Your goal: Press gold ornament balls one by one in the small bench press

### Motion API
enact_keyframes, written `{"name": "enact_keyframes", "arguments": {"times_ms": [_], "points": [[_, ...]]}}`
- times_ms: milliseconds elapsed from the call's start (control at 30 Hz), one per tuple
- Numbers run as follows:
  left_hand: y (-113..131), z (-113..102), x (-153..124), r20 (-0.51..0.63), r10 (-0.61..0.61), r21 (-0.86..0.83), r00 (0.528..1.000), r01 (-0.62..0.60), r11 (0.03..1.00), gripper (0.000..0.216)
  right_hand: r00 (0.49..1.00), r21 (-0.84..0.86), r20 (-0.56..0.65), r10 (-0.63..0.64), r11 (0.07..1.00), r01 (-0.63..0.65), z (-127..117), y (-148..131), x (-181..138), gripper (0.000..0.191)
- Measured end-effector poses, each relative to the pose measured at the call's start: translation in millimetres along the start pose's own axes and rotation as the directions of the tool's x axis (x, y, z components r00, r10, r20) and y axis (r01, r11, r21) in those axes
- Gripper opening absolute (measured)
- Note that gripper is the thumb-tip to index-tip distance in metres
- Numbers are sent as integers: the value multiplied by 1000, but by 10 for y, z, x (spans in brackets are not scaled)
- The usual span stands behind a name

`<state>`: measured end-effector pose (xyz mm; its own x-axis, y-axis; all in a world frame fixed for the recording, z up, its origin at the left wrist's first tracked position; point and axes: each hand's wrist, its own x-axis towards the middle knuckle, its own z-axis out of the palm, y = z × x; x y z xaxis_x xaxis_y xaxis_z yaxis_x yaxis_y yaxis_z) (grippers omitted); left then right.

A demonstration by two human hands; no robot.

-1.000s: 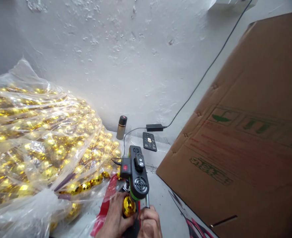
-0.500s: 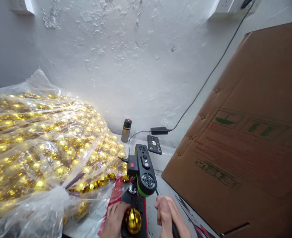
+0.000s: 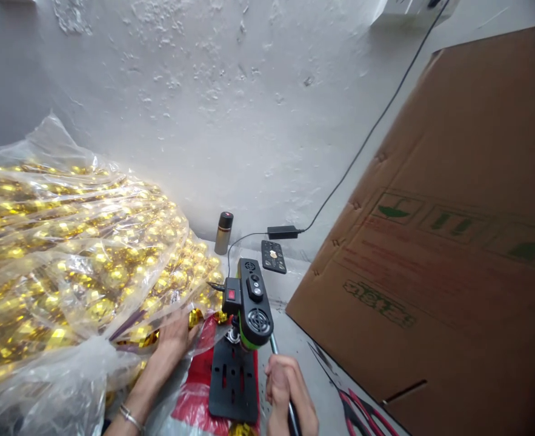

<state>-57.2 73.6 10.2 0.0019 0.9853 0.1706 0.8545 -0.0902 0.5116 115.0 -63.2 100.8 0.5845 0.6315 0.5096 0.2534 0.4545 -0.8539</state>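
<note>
A small black bench drill [image 3: 255, 303] with a green band stands over a slotted black base plate [image 3: 233, 381], which has nothing on it. My right hand [image 3: 289, 393] is closed around its lever handle, to the right of the machine. At the left, my left hand [image 3: 174, 339] reaches to the edge of the clear plastic bag [image 3: 85, 357], its thumb apart from its fingers beside some shiny gold balls [image 3: 195, 317]. Plastic film blurs its fingertips, and I see nothing held. One gold ball [image 3: 242, 430] lies just in front of the base plate, cut by the lower picture edge.
Red plastic [image 3: 194, 387] lies under the base plate. Scissors [image 3: 362, 415] rest at the right, beside a large cardboard box [image 3: 431, 242]. Behind the drill are a phone-like black slab [image 3: 273, 257], a power adapter [image 3: 283, 232] with its cable, and a black-capped bottle [image 3: 223, 233].
My left hand has left the base plate and moved left to the bag. The gold ball on the plate is gone from there; one now shows in front. My right hand stays on the lever.
</note>
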Motion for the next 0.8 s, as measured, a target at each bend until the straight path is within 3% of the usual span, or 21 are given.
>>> {"name": "enact_keyframes", "arguments": {"times_ms": [100, 167, 233, 300, 367, 500, 800], "points": [[22, -79, -95, -24, 18, -210, 1000, -23, 978, 45, 999, 6, 27, -19, 1000, 18, -13, 43, -18, 37], [43, -126, -178, -9, -42, -446, 999, 33, 894, 67, 998, 4, 38, -44, 999, 44, -24, 72, -13, 35], [61, -121, -291, 90, -108, -622, 990, 141, 770, 88, 996, -1, 48, -79, 997, 79, -44, 100, 12, 33], [76, -64, -427, 213, -115, -691, 970, 233, 684, 97, 988, -23, 70, -138, 990, 140, -78, 129, 59, 33], [94, 24, -556, 262, -90, -693, 961, 252, 676, 91, 962, -51, 133, -238, 968, 246, -125, 157, 122, 31], [162, 206, -712, 128, 15, -627, 992, 69, 776, 66, 894, -90, 266, -360, 914, 394, -214, 182, 226, 27], [301, 458, -808, 88, 227, -514, 970, -151, 844, 56, 866, -101, 286, -409, 886, 452, -225, 136, 260, 25]]}}
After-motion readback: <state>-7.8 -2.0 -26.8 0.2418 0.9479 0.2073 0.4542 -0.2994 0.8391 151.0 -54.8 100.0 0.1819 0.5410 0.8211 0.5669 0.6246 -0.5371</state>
